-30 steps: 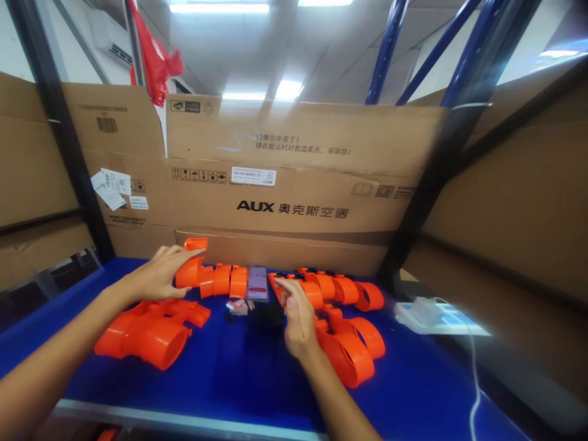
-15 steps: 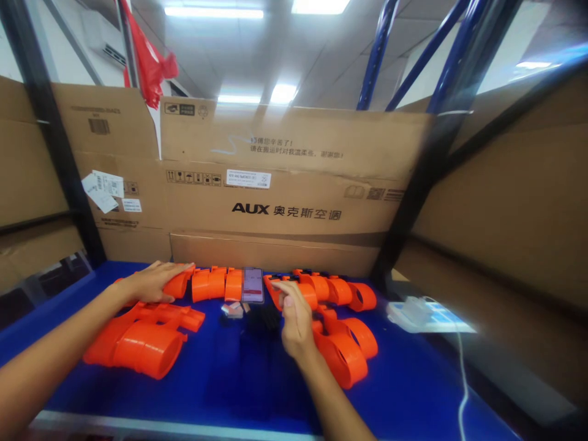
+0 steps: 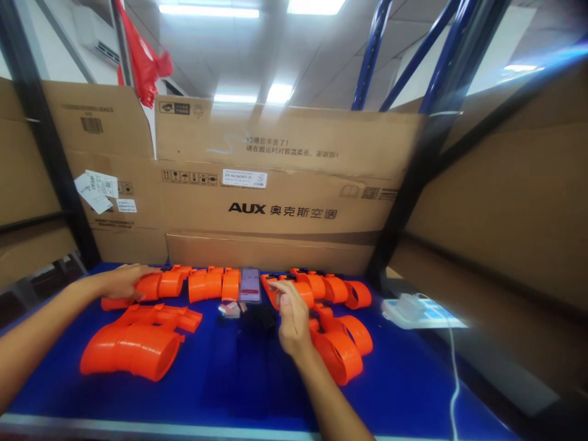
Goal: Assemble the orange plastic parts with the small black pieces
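Note:
My left hand (image 3: 120, 283) rests at the left end of the back row, fingers stretched along the top of an orange plastic tube-shaped part (image 3: 147, 286), thumb at its near side. In front of it lies a larger group of orange ring-shaped parts (image 3: 131, 346) pushed together. My right hand (image 3: 293, 315) hovers right of centre, palm sideways and fingers extended, with nothing visible in it. Behind it and to its right are more orange parts (image 3: 335, 289), with dark pieces along their tops. Nearer its wrist sit other orange rings (image 3: 342, 355), partly hidden by the forearm.
A phone (image 3: 250, 285) leans among the back-row parts. Small pale items (image 3: 230, 310) and a black object (image 3: 261, 317) lie before it on the blue tabletop (image 3: 248, 392). A power strip (image 3: 420, 311) with a white cable is at right. Cardboard (image 3: 285, 177) walls the back.
My left hand has slid left along the back row, uncovering orange parts beneath it. My right hand keeps nearly the same place and pose. The view has shifted slightly.

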Demonstrator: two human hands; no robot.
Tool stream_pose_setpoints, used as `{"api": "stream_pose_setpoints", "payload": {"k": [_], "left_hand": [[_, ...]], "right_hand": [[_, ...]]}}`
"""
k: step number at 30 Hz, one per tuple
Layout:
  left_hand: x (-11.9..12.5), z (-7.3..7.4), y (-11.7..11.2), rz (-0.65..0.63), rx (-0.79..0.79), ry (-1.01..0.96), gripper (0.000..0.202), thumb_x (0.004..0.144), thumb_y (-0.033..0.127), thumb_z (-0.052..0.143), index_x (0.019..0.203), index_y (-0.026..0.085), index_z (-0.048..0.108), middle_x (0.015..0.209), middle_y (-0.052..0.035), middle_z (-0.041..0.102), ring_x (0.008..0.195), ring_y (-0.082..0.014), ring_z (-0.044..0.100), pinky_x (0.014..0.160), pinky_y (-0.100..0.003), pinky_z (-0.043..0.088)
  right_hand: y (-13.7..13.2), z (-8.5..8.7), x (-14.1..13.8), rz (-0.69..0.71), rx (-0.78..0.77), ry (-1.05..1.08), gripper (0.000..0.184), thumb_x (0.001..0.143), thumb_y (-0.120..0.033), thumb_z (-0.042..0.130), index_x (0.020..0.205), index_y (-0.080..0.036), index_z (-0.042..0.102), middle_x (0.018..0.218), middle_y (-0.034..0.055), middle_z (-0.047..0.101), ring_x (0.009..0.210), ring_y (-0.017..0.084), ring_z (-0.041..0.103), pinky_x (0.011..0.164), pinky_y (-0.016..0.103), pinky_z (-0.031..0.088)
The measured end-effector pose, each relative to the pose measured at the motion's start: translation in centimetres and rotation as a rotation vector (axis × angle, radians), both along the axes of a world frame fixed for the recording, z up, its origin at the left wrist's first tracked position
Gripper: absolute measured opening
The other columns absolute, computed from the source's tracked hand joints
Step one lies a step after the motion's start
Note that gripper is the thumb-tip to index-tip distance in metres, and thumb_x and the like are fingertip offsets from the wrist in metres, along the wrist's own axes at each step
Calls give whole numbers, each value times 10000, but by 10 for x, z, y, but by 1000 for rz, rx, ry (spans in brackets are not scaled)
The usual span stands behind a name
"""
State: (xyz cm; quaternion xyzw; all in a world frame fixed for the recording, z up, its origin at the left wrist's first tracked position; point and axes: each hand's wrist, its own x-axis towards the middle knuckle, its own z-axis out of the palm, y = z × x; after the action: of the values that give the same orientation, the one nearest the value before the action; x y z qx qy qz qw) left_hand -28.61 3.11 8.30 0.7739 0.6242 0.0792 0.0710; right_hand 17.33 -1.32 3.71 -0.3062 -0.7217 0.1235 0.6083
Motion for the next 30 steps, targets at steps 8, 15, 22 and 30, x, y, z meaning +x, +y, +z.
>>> {"api": "stream_pose_setpoints", "payload": {"k": [8,15,22,30], "left_hand": [[10,-6,7,-69,-10,-39,807,607,286,752,1385,198,555,1340,-90,634,1194,-357,547,1033,-400,357],[13,22,12,-116,216,230,805,665,210,666,1445,133,486,1222,-136,597,1104,-307,501,955,-369,379],[58,91,-14,-223,611,378,717,835,344,587,1501,146,408,1220,-126,501,1072,-267,449,961,-434,392],[188,75,-69,-662,573,29,872,764,309,705,1551,284,330,1299,-136,532,1141,-320,491,997,-492,423]], "right_hand": [[0,1,0,6,21,10,369,1040,-328,315,1158,-210,644,1071,103,652,1023,250,620,876,415,500],[-1,1,0,37,33,-2,342,1036,-297,338,1142,-198,648,1080,107,656,1055,251,616,921,427,491],[-2,1,-3,27,8,-14,303,1024,-288,384,1115,-208,661,1069,101,676,1030,246,633,905,407,497],[9,-6,-9,165,-322,122,355,984,-450,484,1189,-213,651,939,67,694,724,186,611,619,290,485]]}}
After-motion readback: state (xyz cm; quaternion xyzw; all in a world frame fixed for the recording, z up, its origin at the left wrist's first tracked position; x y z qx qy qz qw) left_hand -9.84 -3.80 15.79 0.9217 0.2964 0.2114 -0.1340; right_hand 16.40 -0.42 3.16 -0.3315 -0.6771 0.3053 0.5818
